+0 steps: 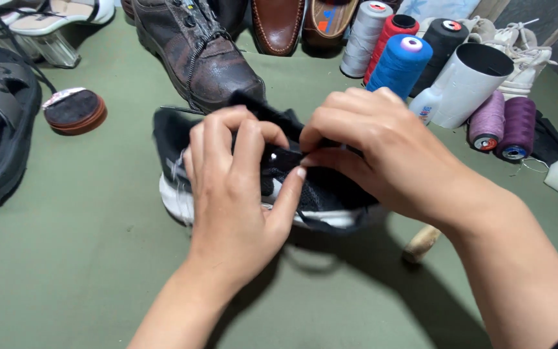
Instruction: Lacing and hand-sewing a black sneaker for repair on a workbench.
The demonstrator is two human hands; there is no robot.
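Green cloth tabletop; our left hand and right hand pinch a black sneaker; crowded thread spools could topple.

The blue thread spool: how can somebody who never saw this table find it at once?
Look behind the black sneaker at the cluster of thread cones. The blue thread spool stands at its front, beside a white cup. It is the only blue one.
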